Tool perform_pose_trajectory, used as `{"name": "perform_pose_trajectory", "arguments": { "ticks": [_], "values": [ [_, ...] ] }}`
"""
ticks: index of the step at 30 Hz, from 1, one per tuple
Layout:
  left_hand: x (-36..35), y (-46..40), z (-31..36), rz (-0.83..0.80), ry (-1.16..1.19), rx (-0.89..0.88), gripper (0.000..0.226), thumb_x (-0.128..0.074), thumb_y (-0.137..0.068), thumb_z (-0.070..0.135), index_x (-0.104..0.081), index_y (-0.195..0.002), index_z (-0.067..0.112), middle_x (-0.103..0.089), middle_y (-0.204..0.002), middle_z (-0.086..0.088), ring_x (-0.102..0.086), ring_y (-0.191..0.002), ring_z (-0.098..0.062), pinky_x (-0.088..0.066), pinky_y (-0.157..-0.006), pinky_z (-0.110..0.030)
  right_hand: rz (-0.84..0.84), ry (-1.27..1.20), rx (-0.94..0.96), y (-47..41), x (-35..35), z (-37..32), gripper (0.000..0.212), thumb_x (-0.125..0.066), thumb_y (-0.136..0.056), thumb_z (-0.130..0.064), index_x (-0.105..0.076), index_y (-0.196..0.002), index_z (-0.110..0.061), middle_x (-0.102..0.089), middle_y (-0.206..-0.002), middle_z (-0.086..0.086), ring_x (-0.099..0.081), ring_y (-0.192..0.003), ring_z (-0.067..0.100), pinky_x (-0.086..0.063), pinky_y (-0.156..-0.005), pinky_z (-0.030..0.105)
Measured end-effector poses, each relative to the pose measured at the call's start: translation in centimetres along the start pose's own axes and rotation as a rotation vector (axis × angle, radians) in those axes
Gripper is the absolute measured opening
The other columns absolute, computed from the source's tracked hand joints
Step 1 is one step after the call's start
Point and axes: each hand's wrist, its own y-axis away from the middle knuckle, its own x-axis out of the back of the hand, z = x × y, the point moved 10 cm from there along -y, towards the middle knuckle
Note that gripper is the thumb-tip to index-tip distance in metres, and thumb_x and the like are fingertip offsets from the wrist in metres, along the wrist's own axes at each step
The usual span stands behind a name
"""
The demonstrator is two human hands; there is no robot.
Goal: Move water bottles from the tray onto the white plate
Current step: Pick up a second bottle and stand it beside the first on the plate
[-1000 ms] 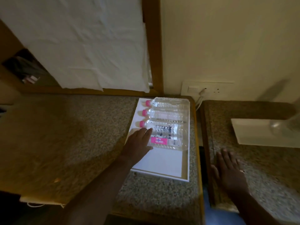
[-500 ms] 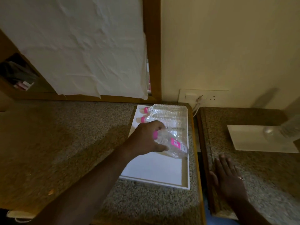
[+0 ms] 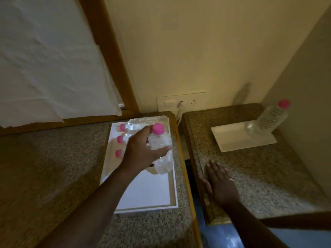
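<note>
My left hand [image 3: 141, 151] grips a clear water bottle [image 3: 161, 151] with a pink cap, held nearly upright above the white tray [image 3: 143, 192]. Three more pink-capped bottles [image 3: 123, 140] lie side by side at the tray's far end, partly hidden by my hand. On the right counter sits the white plate [image 3: 238, 138], and one bottle [image 3: 268, 119] stands on its far right corner. My right hand [image 3: 222, 183] rests flat, fingers spread, on the right counter near its left edge.
Two speckled stone counters [image 3: 44, 167] with wooden edging are split by a narrow gap [image 3: 189, 169]. A wall socket with a plugged cable [image 3: 179, 104] is behind the tray. A wall rises close to the right of the plate. A white sheet hangs at upper left.
My left hand reached the nearest bottle on the tray, closed on it and lifted it up to nearly upright. The right hand stayed flat on the counter. The view swung right.
</note>
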Motion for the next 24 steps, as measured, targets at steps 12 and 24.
{"name": "perform_pose_trajectory", "arguments": {
  "ticks": [12,24],
  "values": [
    [-10.4,-9.4,11.1,0.051,0.111,-0.189,0.05,-0.085,-0.067,0.041,-0.061,-0.109,0.032,-0.07,-0.096,0.01,-0.067,-0.087,-0.006,-0.058,-0.075,-0.031,-0.012,0.059,-0.129,1.6,3.3,10.6,0.076,-0.025,-0.094,-0.067,-0.023,-0.153,-0.018,-0.011,-0.161,0.008,-0.001,-0.147,0.022,0.002,-0.115,0.039],
    [-29.5,-13.3,14.8,-0.161,0.151,-0.217,0.057,-0.088,-0.064,0.032,-0.063,-0.113,0.019,-0.071,-0.106,0.0,-0.066,-0.098,-0.018,-0.056,-0.084,-0.042,0.09,0.052,-0.1,1.4,3.7,13.4,0.074,-0.031,-0.095,-0.068,-0.03,-0.15,-0.018,-0.022,-0.159,0.011,-0.015,-0.147,0.029,-0.009,-0.118,0.05]
  ]
}}
